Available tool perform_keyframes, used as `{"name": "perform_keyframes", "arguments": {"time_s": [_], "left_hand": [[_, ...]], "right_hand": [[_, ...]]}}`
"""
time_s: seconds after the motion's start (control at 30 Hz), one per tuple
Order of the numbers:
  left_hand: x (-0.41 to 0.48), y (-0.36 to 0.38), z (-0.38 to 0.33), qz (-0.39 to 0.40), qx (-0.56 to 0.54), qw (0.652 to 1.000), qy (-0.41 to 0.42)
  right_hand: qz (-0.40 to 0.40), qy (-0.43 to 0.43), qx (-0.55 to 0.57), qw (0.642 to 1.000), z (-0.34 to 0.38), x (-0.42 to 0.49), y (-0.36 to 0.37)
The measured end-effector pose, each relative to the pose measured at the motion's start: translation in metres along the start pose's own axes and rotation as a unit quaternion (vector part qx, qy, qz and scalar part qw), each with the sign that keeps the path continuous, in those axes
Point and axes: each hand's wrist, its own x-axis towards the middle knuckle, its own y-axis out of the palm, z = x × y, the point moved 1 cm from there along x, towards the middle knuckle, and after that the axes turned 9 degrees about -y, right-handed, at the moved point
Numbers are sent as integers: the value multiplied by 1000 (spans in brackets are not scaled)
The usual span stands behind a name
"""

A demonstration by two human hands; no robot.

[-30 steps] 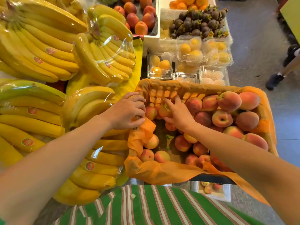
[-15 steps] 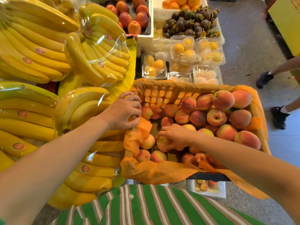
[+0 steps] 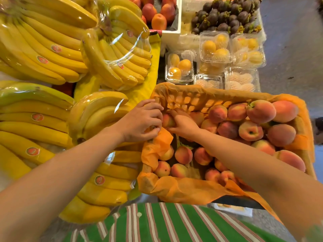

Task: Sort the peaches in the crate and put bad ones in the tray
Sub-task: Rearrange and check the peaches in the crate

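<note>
A crate (image 3: pixel 188 189) lined with orange paper holds several peaches, piled high on the right (image 3: pixel 260 111) and lying loose along the near left (image 3: pixel 183 154). My left hand (image 3: pixel 141 124) grips the crate's left rim and the folded paper there. My right hand (image 3: pixel 183 124) reaches to the crate's far left corner, its fingers closed around one small peach (image 3: pixel 167 120) right next to my left hand. A white tray (image 3: pixel 232 209) shows partly below the crate's near edge; its contents are hidden.
Bagged banana bunches (image 3: pixel 52 49) crowd the left, right up to the crate. Clear plastic boxes of yellow fruit (image 3: pixel 180 67) stand behind the crate. Dark mangosteens (image 3: pixel 225 16) and a box of red fruit (image 3: pixel 157 13) lie farther back. Grey floor lies to the right.
My right hand has moved from the crate's near middle up to its far left corner, carrying a peach. My left hand has stayed on the rim. The view has shifted slightly.
</note>
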Motion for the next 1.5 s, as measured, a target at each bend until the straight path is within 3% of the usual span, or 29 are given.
{"name": "perform_keyframes", "arguments": {"time_s": [0.1, 0.17, 0.2, 0.27, 0.3, 0.37, 0.47, 0.57, 0.63, 0.7, 0.8, 0.87, 1.1, 1.27, 1.4, 1.5], "left_hand": [[1, 0, 1, -1, 1, 1000, 7], [1, -1, 1, -5, 2, 1000, 8], [2, -1, 0, -8, 2, 1000, 8], [3, -1, -2, -14, 2, 1000, 5], [3, -2, -2, -17, 3, 1000, 0], [4, -3, -5, -29, 8, 999, -16], [8, -6, -12, -38, 12, 999, -29], [8, -5, -16, -22, 21, 999, -14], [4, 0, -14, -7, 19, 1000, -17], [0, 4, -12, -3, 12, 1000, -28], [-1, 4, -12, -3, 5, 999, -36], [-1, 4, -12, 0, 4, 999, -38], [-2, 5, -11, -2, -12, 999, -37], [-2, 5, -9, 3, -21, 999, -33], [-4, 7, -8, 3, -26, 999, -30], [-4, 8, -8, 0, -21, 999, -30]], "right_hand": [[13, 5, 51, 999, -5, -7, -10], [15, 51, 165, 985, -3, -19, -23], [26, 93, 268, 958, -2, -25, -29], [60, 169, 485, 856, -2, -40, -39], [80, 180, 542, 817, -2, -48, -43], [110, 173, 577, 791, -2, -57, -49], [142, 142, 563, 802, 1, -65, -53], [195, 111, 494, 840, 5, -72, -55], [259, 61, 364, 893, 10, -78, -54], [333, 14, 207, 920, 17, -84, -51], [421, -50, -27, 905, 27, -94, -39], [430, -76, -112, 893, 29, -100, -30], [399, -93, -144, 901, 20, -109, -18], [271, -110, -52, 955, 28, -88, -16], [182, -238, -2, 954, 44, -78, 12], [132, -327, -74, 933, 45, -74, 34]]}}
